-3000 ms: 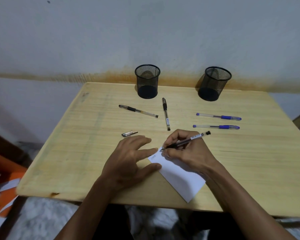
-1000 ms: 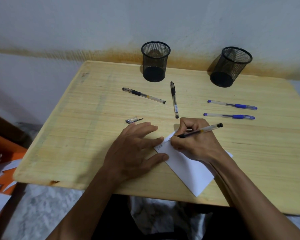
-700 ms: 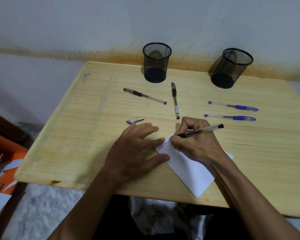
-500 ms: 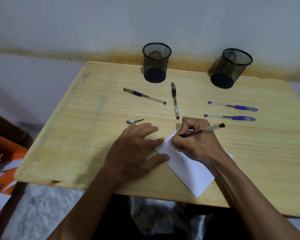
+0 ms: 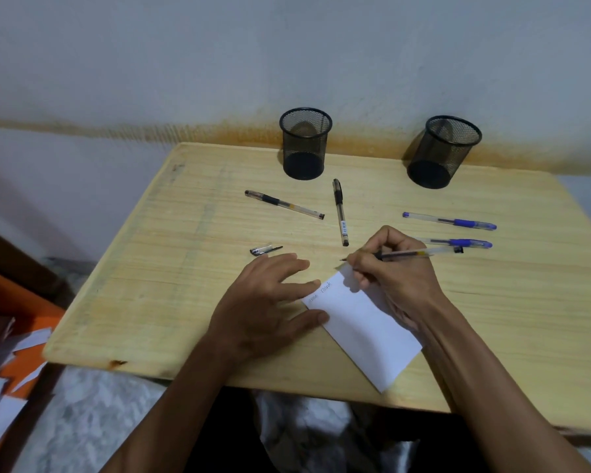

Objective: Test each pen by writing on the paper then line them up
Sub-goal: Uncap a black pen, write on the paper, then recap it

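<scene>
A white slip of paper lies slanted near the table's front edge, with small writing along its upper left end. My left hand presses flat on that end, fingers spread. My right hand grips a clear black-ink pen, its tip just past the paper's far corner. Its cap lies loose to the left. Two capped black pens lie behind. Two blue pens lie side by side on the right.
Two black mesh pen cups stand at the back of the wooden table, against the wall. An orange box with paper scraps sits on the floor to the left.
The pen tip has moved up off the writing to the paper's far corner, and more writing shows on the paper. My left hand stays pressed on the paper.
</scene>
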A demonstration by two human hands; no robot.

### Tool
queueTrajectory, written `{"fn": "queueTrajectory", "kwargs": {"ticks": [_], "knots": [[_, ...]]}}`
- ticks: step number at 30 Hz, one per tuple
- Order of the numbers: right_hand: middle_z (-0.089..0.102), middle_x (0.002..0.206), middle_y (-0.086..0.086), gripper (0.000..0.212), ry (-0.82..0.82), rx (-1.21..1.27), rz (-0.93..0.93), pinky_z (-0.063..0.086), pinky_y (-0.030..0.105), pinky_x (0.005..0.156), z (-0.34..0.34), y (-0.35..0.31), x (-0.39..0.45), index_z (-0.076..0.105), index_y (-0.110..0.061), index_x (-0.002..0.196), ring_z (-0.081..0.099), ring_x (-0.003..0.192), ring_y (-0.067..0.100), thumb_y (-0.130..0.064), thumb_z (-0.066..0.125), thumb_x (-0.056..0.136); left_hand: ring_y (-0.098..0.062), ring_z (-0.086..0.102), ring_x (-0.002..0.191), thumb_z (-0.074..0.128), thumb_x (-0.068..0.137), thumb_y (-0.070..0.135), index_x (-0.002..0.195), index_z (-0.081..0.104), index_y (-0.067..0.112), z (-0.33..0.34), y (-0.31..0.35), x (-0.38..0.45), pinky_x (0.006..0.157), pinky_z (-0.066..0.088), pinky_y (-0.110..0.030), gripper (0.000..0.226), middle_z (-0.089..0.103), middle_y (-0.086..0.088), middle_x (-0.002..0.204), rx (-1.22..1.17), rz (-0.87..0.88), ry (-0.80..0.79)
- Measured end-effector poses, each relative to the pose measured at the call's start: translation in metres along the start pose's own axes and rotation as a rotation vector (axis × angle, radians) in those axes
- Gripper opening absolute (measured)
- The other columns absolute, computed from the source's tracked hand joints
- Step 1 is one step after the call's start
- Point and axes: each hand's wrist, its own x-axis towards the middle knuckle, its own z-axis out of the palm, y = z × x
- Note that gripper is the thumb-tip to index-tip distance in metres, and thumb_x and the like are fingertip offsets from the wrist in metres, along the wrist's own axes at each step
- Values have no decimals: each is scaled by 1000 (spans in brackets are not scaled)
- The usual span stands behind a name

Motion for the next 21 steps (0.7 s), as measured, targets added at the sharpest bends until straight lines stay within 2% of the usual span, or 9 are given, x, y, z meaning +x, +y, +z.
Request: {"fn": "queueTrajectory", "kwargs": {"ticks": [2,4,6,7,10,15,18,21], "knots": [[69,67,16,19,10,-74,-59,54,26,51,0,-7,-8,59,2,77,63,53,17,19,65,84,-23,63,118,65,86,63,111,76,21,0,0,0,97,48,-44,50,70,-3,123,-8,7,67],[72,74,18,19,22,-109,-95,56,26,55,-3,-11,-16,62,-2,76,70,66,19,14,72,82,-21,65,112,72,86,52,107,77,15,-4,2,0,96,49,-40,43,72,-2,117,-15,-49,222],[75,80,12,16,29,-107,-101,60,29,64,-7,-14,-25,67,-1,78,72,75,20,12,77,79,-21,64,109,75,86,35,104,77,14,-10,2,2,94,50,-41,28,72,0,113,8,-186,366],[77,82,7,16,30,-119,-99,62,32,70,-9,-15,-29,70,-1,80,74,78,20,11,79,77,-22,62,110,74,87,29,107,76,14,-13,0,4,95,49,-43,25,71,-1,114,22,-283,386],[81,89,2,18,38,-147,-92,62,34,83,-15,-21,-41,78,-7,85,77,88,18,8,81,77,-29,56,116,68,92,24,113,72,14,-18,-8,12,99,44,-47,23,67,-5,122,108,-478,289],[81,86,3,15,119,-89,-85,61,24,68,-24,-27,-56,77,-8,91,78,82,15,-1,82,79,-36,57,116,63,95,28,107,76,17,-19,-19,21,95,43,-51,20,67,-12,121,274,-493,125],[81,88,7,16,156,-32,-87,61,25,73,-30,-28,-62,72,-4,93,78,84,18,3,80,80,-36,58,113,70,91,25,99,78,18,-21,-14,23,95,43,-52,14,69,-11,119,240,-486,161],[82,89,8,12,163,46,-107,62,24,80,-33,-31,-68,72,-3,98,79,90,20,0,75,86,-25,53,119,64,92,35,102,78,21,-27,6,24,100,42,-49,22,67,-1,122,6,-462,247]]}}
